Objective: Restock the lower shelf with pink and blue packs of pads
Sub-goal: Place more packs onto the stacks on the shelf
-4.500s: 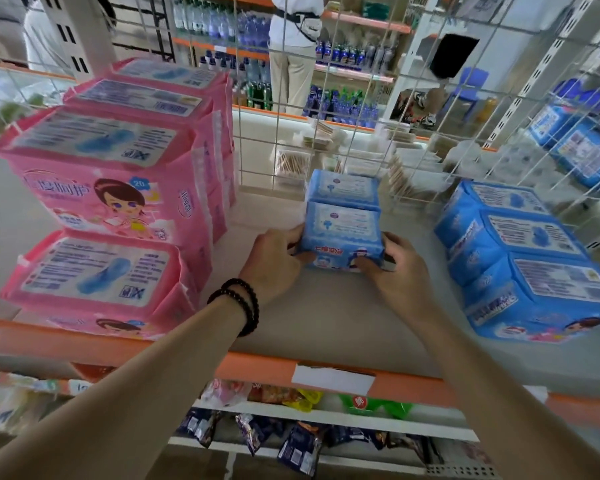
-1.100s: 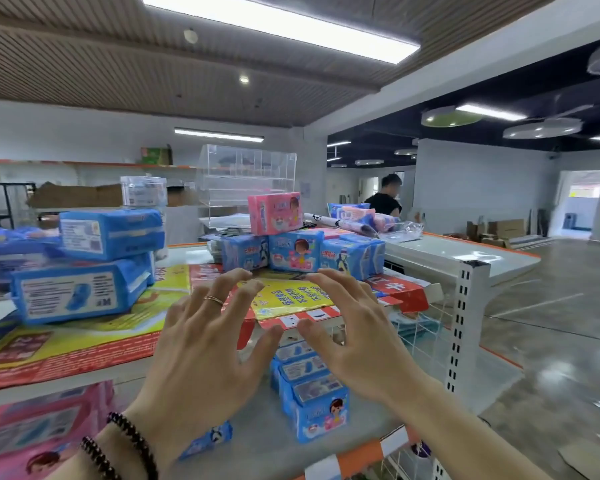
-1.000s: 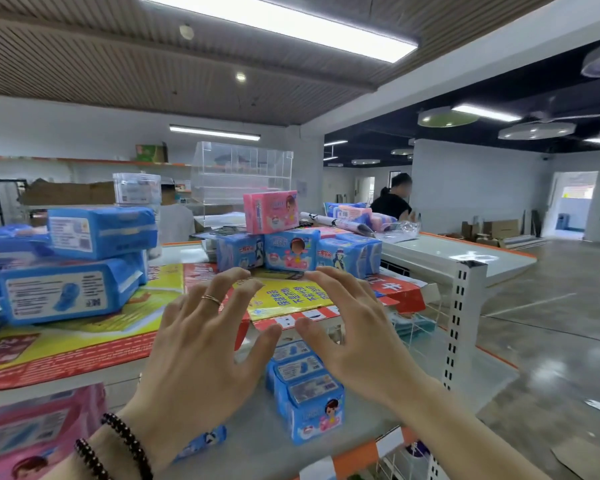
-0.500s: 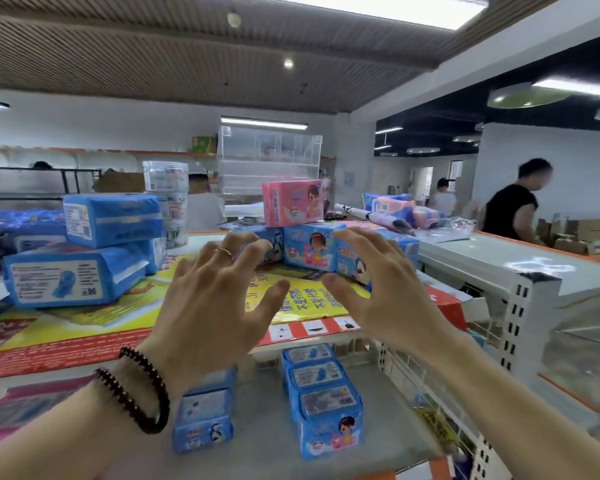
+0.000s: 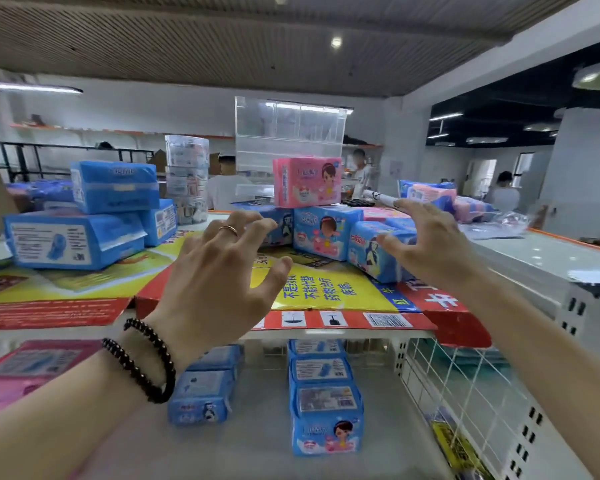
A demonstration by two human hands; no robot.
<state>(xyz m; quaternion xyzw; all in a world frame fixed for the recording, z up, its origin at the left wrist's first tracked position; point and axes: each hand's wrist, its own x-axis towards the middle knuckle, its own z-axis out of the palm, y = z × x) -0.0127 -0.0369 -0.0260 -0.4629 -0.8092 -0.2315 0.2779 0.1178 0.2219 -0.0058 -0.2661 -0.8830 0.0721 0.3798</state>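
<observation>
both hands, left hand point(image 5: 219, 278) and right hand point(image 5: 426, 247), reach spread-fingered and empty toward the centre-frame blue packs point(image 5: 326, 235); grip from both sides (the pink pack point(image 5: 307, 181) rides on top).

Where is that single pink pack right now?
The pink pack sits on the top shelf, centre of the head view, stacked on the blue packs, just beyond both open hands.

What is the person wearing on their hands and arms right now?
The left hand has a thin gold-coloured ring on one finger, and its wrist carries a dark beaded bracelet wrapped round twice. The right hand shows no jewellery. Both forearms are bare, with no sleeves or gloves in view.
</observation>
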